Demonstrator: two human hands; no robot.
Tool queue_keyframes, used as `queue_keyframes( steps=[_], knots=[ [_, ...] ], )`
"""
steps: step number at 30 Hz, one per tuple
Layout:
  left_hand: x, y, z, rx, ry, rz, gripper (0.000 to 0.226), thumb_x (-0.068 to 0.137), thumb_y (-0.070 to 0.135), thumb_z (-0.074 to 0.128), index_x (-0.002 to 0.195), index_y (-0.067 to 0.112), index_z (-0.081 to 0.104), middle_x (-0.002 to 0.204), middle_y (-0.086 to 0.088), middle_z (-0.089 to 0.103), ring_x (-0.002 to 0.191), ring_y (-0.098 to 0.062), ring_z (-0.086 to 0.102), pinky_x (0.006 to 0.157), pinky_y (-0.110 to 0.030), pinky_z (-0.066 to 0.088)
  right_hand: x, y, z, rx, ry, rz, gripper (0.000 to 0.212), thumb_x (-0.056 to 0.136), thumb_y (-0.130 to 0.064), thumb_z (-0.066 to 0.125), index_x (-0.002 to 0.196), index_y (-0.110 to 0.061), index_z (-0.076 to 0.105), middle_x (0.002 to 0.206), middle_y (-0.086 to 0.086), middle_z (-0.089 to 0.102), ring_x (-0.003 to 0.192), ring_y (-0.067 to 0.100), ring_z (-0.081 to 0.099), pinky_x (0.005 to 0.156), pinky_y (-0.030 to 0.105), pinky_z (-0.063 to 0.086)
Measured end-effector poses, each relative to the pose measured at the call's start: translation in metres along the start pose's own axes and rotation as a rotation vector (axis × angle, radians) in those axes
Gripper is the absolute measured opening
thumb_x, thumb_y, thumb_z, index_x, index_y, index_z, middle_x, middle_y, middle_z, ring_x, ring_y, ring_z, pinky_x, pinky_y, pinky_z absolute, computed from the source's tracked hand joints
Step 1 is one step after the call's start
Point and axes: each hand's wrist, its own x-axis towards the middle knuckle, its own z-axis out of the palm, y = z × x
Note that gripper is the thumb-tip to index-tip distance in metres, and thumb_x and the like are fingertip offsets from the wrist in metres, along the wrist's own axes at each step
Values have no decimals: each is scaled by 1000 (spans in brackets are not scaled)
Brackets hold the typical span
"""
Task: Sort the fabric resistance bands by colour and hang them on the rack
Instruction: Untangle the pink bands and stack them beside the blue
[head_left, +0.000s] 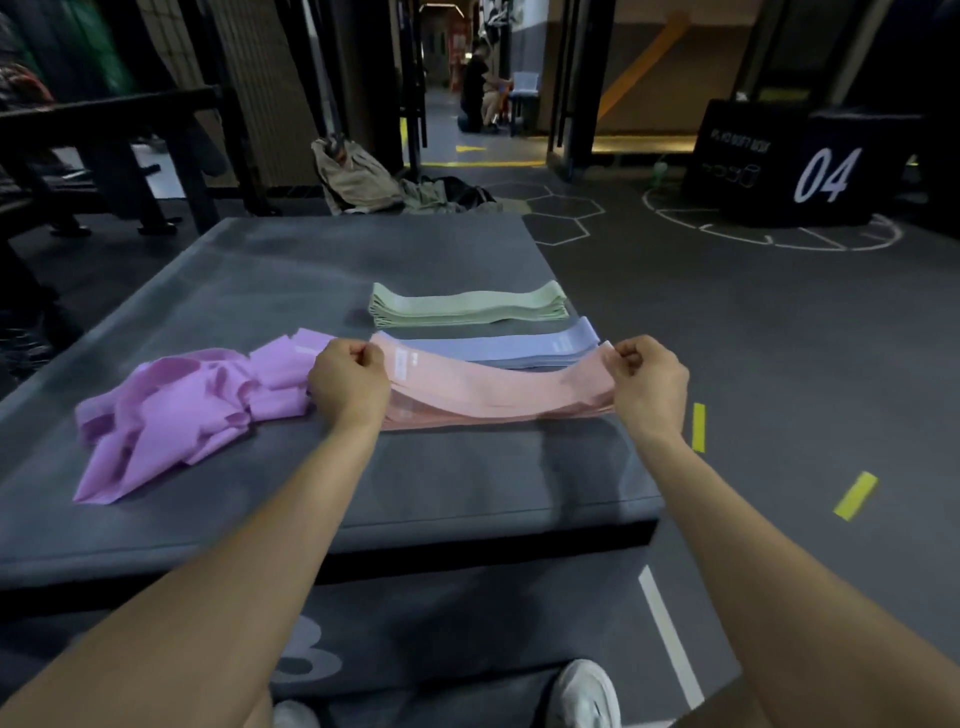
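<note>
A stack of pink bands (498, 387) lies on the grey padded box (291, 280). My left hand (349, 382) pinches the left end of the top pink band, and my right hand (649, 387) pinches its right end, holding it stretched flat over the stack. Behind the pink stack sits a neat stack of blue-lilac bands (519, 345), and further back a neat stack of pale green bands (467, 306). To the left lies a loose, crumpled heap of purple bands (192, 400).
A black box marked 04 (800, 166) stands at the far right on the floor. A beige bag and clothes (363, 179) lie behind the padded box. A dark metal frame (119, 135) stands at the left. A person (475, 85) crouches far down the corridor. My white shoe (584, 696) is below.
</note>
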Motion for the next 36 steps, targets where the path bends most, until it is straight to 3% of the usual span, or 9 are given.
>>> queue_keyframes(
  steps=[5, 10, 17, 22, 28, 36],
  knots=[
    [-2, -10, 15, 58, -40, 8, 21, 89, 11, 51, 97, 1, 67, 101, -19, 69, 94, -35, 61, 69, -27, 36, 11, 13, 6, -110, -24, -30, 19, 93, -21, 56, 98, -6, 66, 94, 12, 67, 88, 32, 60, 75, 33, 44],
    [0, -24, 15, 134, -70, 20, 19, 87, 9, 54, 95, 0, 69, 97, -23, 69, 93, -38, 62, 77, -36, 47, 17, 26, 11, -205, -35, 7, 17, 93, -21, 55, 97, -9, 66, 97, 13, 66, 88, 33, 60, 74, 35, 45],
    [0, -32, 14, 83, -124, -24, 19, 84, 7, 59, 102, 2, 64, 105, -14, 70, 101, -30, 62, 85, -30, 43, 18, 31, 14, -266, -62, 30, 16, 92, -14, 54, 103, -8, 64, 103, 14, 64, 94, 34, 58, 75, 33, 42],
    [1, -35, 12, 53, -143, -40, 21, 84, 8, 59, 104, 4, 63, 106, -12, 69, 102, -28, 61, 83, -27, 41, 7, 11, 18, -395, -41, -177, 27, 89, -8, 55, 116, -7, 60, 117, 13, 55, 108, 32, 44, 86, 37, 37],
    [6, -38, 11, 42, -147, -16, 16, 88, 11, 57, 99, 4, 66, 103, -13, 70, 99, -28, 62, 77, -24, 38, -21, -28, 57, -272, -515, -395, 31, 87, -14, 61, 118, -9, 62, 120, 9, 55, 115, 26, 47, 94, 32, 38],
    [12, -47, 8, -93, -208, -56, 17, 87, 2, 55, 99, 8, 66, 102, -10, 69, 83, -15, 57, 70, -21, 39, -30, -34, 79, -382, -778, -465, 50, 81, -26, 70, 128, -15, 55, 131, 6, 52, 120, 27, 47, 99, 31, 37]
  ],
)
